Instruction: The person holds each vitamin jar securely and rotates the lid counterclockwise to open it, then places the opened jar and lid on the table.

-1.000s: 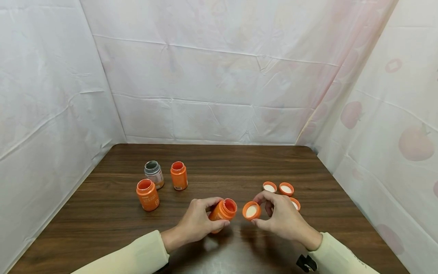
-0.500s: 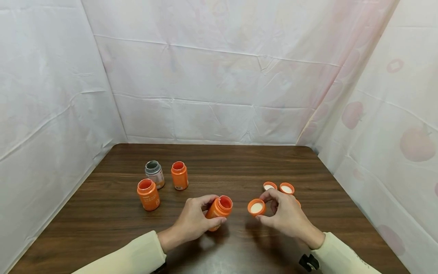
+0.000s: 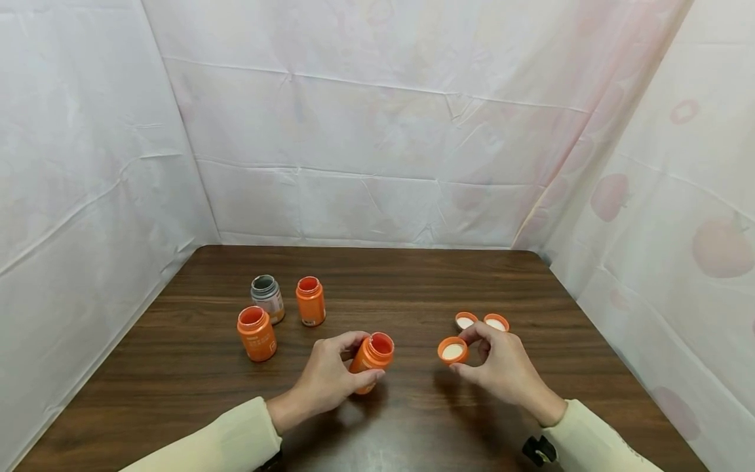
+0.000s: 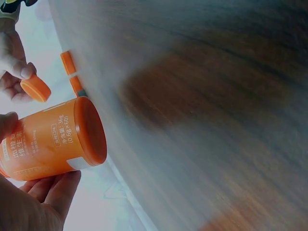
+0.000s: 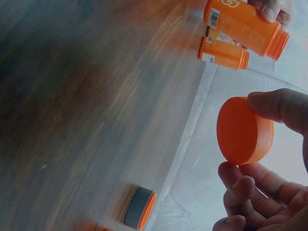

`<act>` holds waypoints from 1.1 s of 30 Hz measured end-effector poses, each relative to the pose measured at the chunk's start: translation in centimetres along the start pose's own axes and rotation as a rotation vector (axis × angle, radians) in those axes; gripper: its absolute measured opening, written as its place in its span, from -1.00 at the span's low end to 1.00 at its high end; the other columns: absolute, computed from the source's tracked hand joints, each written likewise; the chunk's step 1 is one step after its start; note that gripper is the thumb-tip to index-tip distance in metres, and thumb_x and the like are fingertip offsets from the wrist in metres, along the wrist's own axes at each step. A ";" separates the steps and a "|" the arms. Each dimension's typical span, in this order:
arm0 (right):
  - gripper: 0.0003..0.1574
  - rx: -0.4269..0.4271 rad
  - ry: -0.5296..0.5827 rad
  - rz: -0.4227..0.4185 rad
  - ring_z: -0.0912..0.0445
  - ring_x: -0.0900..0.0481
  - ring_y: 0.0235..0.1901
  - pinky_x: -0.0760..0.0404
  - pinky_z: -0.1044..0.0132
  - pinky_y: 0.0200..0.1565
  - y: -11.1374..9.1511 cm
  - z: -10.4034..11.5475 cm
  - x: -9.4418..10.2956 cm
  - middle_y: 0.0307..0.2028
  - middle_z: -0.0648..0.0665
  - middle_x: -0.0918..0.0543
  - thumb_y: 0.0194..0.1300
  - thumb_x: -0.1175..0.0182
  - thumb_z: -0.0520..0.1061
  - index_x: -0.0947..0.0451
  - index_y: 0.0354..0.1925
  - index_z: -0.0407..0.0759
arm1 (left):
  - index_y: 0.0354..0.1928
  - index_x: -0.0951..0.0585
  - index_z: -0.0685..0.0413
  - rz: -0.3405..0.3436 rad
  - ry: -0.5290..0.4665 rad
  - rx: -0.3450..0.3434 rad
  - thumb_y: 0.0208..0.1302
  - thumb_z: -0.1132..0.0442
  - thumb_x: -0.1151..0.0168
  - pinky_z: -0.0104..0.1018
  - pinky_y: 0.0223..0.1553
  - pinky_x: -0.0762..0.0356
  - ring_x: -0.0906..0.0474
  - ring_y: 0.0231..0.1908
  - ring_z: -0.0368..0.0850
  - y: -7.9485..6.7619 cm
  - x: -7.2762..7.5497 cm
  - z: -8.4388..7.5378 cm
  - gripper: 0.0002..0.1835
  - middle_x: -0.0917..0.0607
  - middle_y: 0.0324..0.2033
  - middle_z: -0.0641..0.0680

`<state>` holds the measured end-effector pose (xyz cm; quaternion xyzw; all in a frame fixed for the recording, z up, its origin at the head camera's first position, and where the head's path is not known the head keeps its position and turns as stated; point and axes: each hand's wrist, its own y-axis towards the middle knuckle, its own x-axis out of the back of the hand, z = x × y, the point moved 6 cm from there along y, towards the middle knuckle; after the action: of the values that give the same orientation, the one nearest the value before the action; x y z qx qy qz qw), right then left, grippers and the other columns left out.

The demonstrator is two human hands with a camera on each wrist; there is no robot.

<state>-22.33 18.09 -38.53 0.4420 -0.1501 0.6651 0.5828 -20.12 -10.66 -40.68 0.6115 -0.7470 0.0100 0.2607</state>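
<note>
My left hand (image 3: pixel 330 370) grips an open orange bottle (image 3: pixel 371 357) around its body, its mouth tilted to the right. In the left wrist view the bottle (image 4: pixel 57 137) shows white printed text and its base is off the table. To the right, my right hand (image 3: pixel 504 367) pinches an orange screw cap (image 3: pixel 452 351) by its edge, with the pale inner liner facing up. The right wrist view shows the cap (image 5: pixel 243 131) between thumb and fingers, clear of the table. A gap separates bottle and cap.
At the left stand two open orange bottles (image 3: pixel 256 334) (image 3: pixel 310 301) and a grey open bottle (image 3: pixel 268 299). Behind my right hand lie two upturned caps (image 3: pixel 466 320) (image 3: pixel 497 322). Pale cloth walls (image 3: pixel 366 131) enclose the dark wooden table (image 3: pixel 377 275).
The hands have drawn apart: the left hand with the bottle has shifted left, the right hand with the cap right and slightly away. Another cap near the right hand is now hidden behind it.
</note>
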 end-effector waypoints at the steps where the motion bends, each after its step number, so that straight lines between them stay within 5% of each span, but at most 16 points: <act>1: -0.49 -0.003 -0.005 -0.003 0.20 -0.37 -0.49 -0.35 0.32 -0.40 0.0 -0.1 0.1 -0.47 0.02 -0.50 -0.12 -0.70 -0.07 -0.65 -0.20 0.03 | 0.08 -0.66 0.03 -0.004 0.001 -0.001 0.02 0.26 -0.65 -0.28 -0.02 -0.65 -0.72 -0.11 -0.22 0.0 0.1 0.0 -0.46 -0.77 -0.12 -0.13; 12: -0.47 -0.025 -0.070 -0.049 0.11 -0.53 -0.35 -0.50 0.30 -0.29 0.1 -1.5 0.4 -0.31 0.10 -0.65 -0.14 -0.70 -0.08 -0.70 -0.17 -0.07 | 0.08 -0.67 0.03 -0.033 0.011 0.013 0.01 0.24 -0.67 -0.26 -0.02 -0.65 -0.72 -0.12 -0.24 -0.1 0.6 0.2 -0.45 -0.77 -0.14 -0.13; 33: -0.49 -0.163 -0.179 -0.018 0.01 -0.52 -0.27 -0.46 0.15 -0.27 0.3 -4.0 0.5 -0.29 -0.01 -0.58 -0.09 -0.66 0.03 -0.72 -0.17 -0.08 | 0.07 -0.68 0.01 -0.063 0.029 0.015 0.01 0.23 -0.67 -0.26 -0.02 -0.66 -0.72 -0.11 -0.20 -0.3 1.0 0.4 -0.46 -0.78 -0.12 -0.11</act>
<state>-24.24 21.17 -40.36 0.4521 -0.2510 0.6036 0.6068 -20.10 -11.82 -40.75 0.6365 -0.7235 0.0163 0.2668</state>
